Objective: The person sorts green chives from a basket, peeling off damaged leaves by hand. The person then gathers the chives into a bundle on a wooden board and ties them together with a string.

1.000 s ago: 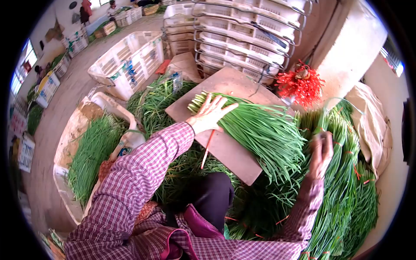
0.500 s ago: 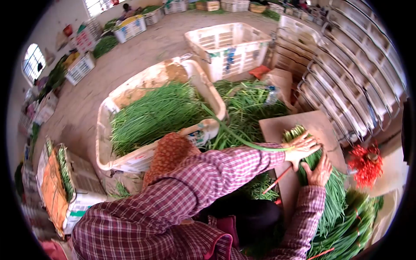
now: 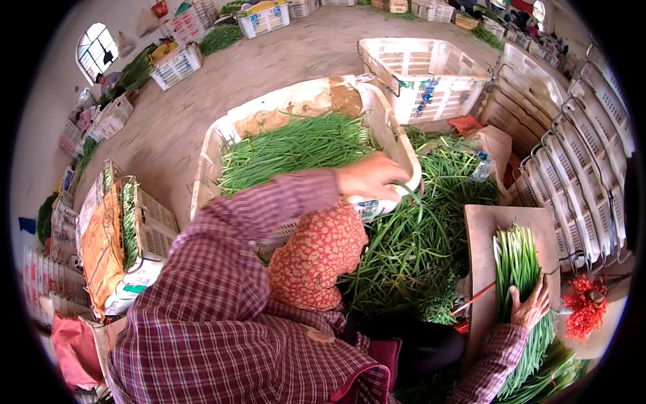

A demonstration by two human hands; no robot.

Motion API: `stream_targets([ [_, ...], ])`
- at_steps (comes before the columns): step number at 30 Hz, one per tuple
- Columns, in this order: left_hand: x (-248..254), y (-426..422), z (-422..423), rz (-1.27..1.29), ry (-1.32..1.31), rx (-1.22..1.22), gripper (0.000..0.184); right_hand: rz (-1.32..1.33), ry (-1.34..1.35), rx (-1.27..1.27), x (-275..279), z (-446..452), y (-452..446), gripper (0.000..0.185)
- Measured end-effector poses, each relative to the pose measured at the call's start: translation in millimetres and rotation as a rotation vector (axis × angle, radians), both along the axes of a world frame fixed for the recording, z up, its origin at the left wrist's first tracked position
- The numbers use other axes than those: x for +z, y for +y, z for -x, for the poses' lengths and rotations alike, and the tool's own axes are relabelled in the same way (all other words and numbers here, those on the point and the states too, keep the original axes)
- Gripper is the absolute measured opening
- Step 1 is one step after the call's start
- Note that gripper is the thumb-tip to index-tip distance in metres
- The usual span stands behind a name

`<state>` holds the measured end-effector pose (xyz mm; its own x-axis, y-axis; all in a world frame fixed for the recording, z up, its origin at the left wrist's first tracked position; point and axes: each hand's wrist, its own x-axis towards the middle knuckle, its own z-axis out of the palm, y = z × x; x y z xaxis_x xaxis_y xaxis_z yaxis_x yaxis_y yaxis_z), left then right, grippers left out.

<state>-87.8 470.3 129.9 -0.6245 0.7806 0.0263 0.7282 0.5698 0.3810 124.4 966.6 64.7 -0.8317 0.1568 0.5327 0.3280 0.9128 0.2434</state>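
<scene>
My left hand [image 3: 373,177] is over the near right rim of a white crate [image 3: 203,176], slightly blurred, with its fingers curled. A long green leaf blade [image 3: 412,196] hangs at its fingertips. Inside that crate lie loose green chives [image 3: 296,149]. On a flat board [image 3: 480,252] to the right rests a bundle of chives [image 3: 517,259], pale stem ends pointing away from me. My right hand [image 3: 530,304] wraps over the bundle's lower part, thumb on the left side and fingers on the right. The bundle's leaves trail off the board's near edge.
A heap of loose leaves [image 3: 431,236] fills the floor between crate and board. Stacked crates [image 3: 572,175] rise at the right, above red ties [image 3: 585,306]. Another white crate [image 3: 431,87] stands behind. More bundles [image 3: 552,374] lie below the board.
My left hand has left the bundle and swung left to the crate's rim with the leaf blade. My right hand stays on the bundle. The view has turned left.
</scene>
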Motion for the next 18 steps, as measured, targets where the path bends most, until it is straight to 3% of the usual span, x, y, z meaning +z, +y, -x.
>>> stream_targets([
  [2, -8.1, -98.1, -6.4, -0.137, 0.045, 0.200, 0.056, -0.011, -0.003, -0.010, 5.6, -6.1, -4.6, 0.097],
  [4, -10.3, -188.5, -30.8, -0.108, 0.215, 0.524, 0.056, -0.016, 0.006, 0.006, 5.2, -12.9, -5.4, 0.096],
  [7, -47.8, -334.3, -69.9, 0.133, 0.284, 1.021, 0.081, -0.029, 0.021, -0.010, 1.3, -22.2, -11.4, 0.089],
  [8, -54.1, -361.6, -86.1, 0.139, 0.282, 1.043, 0.081, -0.028, 0.029, -0.027, -2.2, -25.5, -11.2, 0.088],
  [10, -67.7, -402.7, -120.6, 0.339, 0.271, 1.392, 0.100, -0.025, 0.057, -0.036, -9.1, -30.8, -7.3, 0.084],
  [11, -75.8, -418.4, -130.1, 0.344, 0.269, 1.409, 0.100, -0.014, 0.030, -0.072, -12.0, -34.9, -5.9, 0.083],
  [14, -113.1, -457.4, -137.9, 0.052, -0.125, 1.548, 0.118, -0.052, 0.051, -0.134, -19.9, -43.2, -2.3, 0.082],
  [15, -120.9, -460.1, -139.3, 0.049, -0.128, 1.556, 0.118, -0.073, 0.078, -0.116, -18.1, -46.3, -4.6, 0.083],
  [17, -136.6, -453.0, -139.6, -0.189, -0.194, 1.422, 0.120, -0.079, 0.123, -0.080, -20.0, -51.4, -0.8, 0.078],
  [18, -142.1, -448.5, -137.1, -0.069, -0.064, 1.463, 0.116, -0.083, 0.120, -0.076, -14.9, -53.6, -4.1, 0.078],
])
